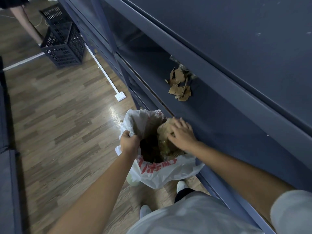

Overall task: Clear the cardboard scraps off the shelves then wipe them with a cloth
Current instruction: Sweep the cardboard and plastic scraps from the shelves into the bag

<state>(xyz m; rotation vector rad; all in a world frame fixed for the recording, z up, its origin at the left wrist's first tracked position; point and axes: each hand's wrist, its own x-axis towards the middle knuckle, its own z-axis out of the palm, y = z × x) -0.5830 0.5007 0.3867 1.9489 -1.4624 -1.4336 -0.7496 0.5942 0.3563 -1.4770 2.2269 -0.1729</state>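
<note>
While the white plastic bag (152, 173) is being held open just off the front edge of the middle shelf (228, 132), its rim is being pinched in the clenched left hand (129, 142), and a crumpled load of scraps (164, 132) is being pressed down into its mouth under the spread fingers of the right hand (183, 135). The remaining cardboard scraps (179, 86) are lying in a loose heap on the same shelf, well beyond the bag and further along the board, away from the person. That heap is judged to be nearer the right hand, whose fingers are already pointing roughly toward it.
</note>
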